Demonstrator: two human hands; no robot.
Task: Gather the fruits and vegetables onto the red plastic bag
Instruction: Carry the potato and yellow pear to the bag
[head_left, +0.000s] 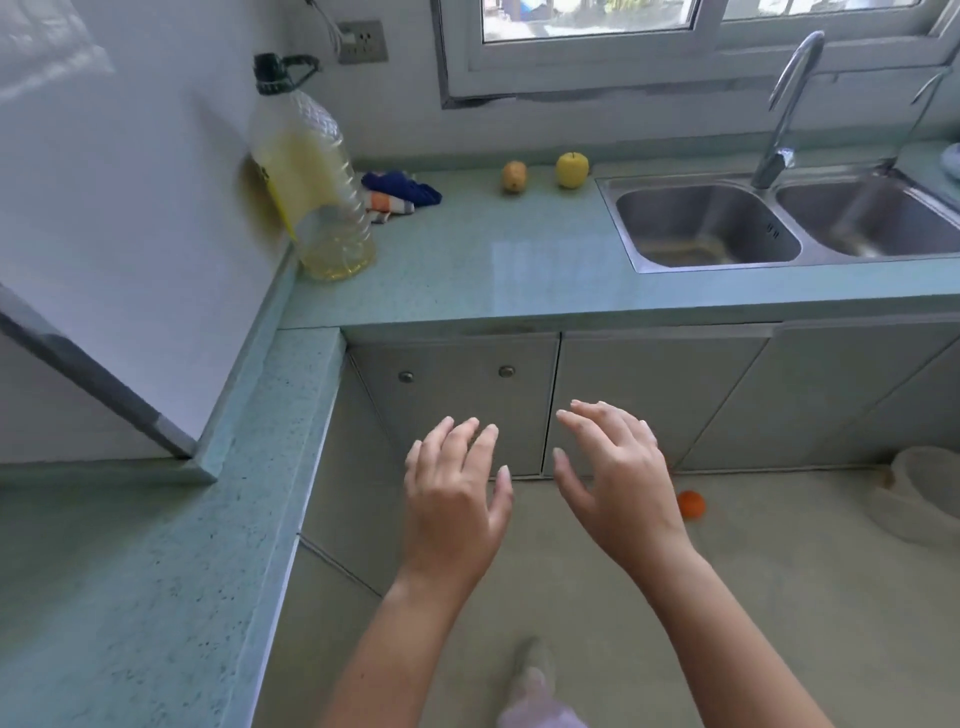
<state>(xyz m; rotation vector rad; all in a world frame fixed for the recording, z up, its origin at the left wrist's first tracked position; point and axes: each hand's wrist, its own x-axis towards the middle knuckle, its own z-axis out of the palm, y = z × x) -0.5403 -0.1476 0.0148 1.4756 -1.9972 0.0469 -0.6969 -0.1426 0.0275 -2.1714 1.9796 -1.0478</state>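
Hovering over the floor in front of the cabinet doors: left hand (454, 499) and right hand (618, 478), both empty, fingers spread and relaxed; nothing gripped. Round yellow apple (572, 169) and brownish oval fruit, maybe a kiwi or potato (514, 176), sit just beside each other at the back of the pale green speckled countertop (519, 270), left of the stainless double sink (701, 223); small round orange fruit (691, 504) lies on the floor near the right wrist. Red plastic bag not in view. Judging handling: all three light, firm, smooth, prone to rolling; take each whole in a cupped palm. Counter front is clear for reaching; keep rolling fruit away from the sink rim and counter edge; large clear oil bottle (311, 176) and folded blue cloth (400, 189) stand well left.
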